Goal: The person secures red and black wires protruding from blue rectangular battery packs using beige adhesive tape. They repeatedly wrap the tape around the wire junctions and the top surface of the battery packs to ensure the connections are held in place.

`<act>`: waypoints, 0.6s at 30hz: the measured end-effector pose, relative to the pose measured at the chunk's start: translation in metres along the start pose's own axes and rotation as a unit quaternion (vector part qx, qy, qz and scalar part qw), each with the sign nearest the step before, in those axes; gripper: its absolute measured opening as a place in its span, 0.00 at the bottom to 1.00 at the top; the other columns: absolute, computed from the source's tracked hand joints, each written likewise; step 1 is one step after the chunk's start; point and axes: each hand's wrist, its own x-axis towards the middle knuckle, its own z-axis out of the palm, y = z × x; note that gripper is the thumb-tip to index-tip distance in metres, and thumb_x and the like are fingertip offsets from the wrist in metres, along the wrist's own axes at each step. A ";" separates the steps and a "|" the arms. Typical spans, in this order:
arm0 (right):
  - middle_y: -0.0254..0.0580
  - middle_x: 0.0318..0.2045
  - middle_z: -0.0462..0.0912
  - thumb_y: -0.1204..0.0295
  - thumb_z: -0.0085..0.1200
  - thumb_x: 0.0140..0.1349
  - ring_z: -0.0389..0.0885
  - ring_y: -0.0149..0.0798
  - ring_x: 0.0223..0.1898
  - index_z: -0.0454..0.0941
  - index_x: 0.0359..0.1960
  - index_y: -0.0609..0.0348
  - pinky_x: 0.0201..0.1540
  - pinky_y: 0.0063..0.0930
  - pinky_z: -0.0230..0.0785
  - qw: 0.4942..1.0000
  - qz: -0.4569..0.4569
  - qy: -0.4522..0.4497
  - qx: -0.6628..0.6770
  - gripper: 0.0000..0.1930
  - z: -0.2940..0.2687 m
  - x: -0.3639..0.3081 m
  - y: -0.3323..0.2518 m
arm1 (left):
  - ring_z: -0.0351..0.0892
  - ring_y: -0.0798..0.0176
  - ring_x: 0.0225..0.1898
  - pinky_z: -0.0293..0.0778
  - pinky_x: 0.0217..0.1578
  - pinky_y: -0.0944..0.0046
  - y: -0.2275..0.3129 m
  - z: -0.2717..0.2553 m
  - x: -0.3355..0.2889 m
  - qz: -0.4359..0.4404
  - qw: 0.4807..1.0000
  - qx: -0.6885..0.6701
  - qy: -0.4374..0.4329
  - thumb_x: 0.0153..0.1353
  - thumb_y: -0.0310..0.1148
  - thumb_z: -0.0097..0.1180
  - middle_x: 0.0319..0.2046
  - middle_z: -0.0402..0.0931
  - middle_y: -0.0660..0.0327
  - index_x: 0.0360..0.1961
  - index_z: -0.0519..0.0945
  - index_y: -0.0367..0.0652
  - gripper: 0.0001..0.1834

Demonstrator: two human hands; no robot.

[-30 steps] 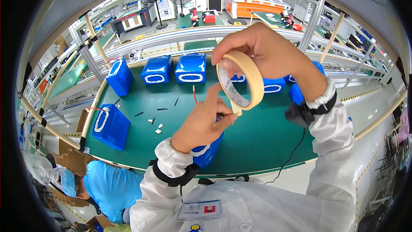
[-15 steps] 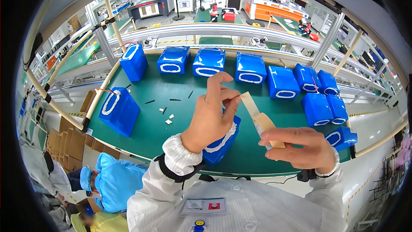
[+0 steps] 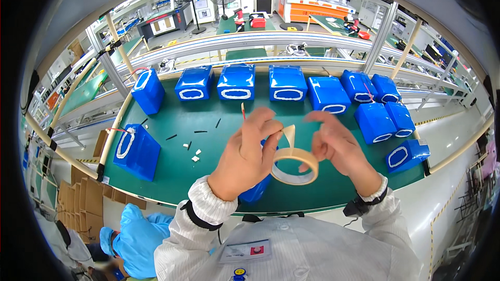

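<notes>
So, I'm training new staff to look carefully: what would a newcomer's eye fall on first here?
Probably the tan roll of tape at front centre, its loose end pinched by the left hand, with the blurred right hand close on the right. Next, the shiny blue packs lining the far edge and both ends of the green table.

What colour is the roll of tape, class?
The roll of tape is pale tan, clearest in the head view.
</notes>
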 end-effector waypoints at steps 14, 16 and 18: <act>0.36 0.33 0.81 0.67 0.60 0.68 0.77 0.28 0.37 0.79 0.38 0.62 0.39 0.24 0.69 0.929 -0.182 -0.003 -0.323 0.10 0.022 0.034 0.007 | 0.83 0.46 0.37 0.81 0.39 0.55 0.005 0.003 0.004 0.019 0.999 0.022 -0.035 0.56 0.16 0.63 0.40 0.79 0.51 0.49 0.70 0.33 0.21; 0.36 0.36 0.80 0.70 0.61 0.67 0.76 0.26 0.37 0.80 0.40 0.65 0.40 0.21 0.68 0.924 -0.173 -0.021 -0.342 0.09 0.019 0.036 0.002 | 0.82 0.48 0.36 0.80 0.37 0.55 0.005 0.002 0.004 0.016 0.999 0.027 -0.025 0.56 0.17 0.63 0.37 0.79 0.52 0.47 0.72 0.33 0.18; 0.36 0.31 0.81 0.68 0.62 0.66 0.77 0.25 0.33 0.80 0.37 0.63 0.34 0.21 0.68 0.925 -0.186 -0.007 -0.333 0.09 0.021 0.038 -0.001 | 0.80 0.51 0.35 0.79 0.35 0.56 0.003 0.001 0.006 0.039 0.998 0.044 -0.019 0.57 0.19 0.62 0.32 0.79 0.53 0.46 0.75 0.32 0.15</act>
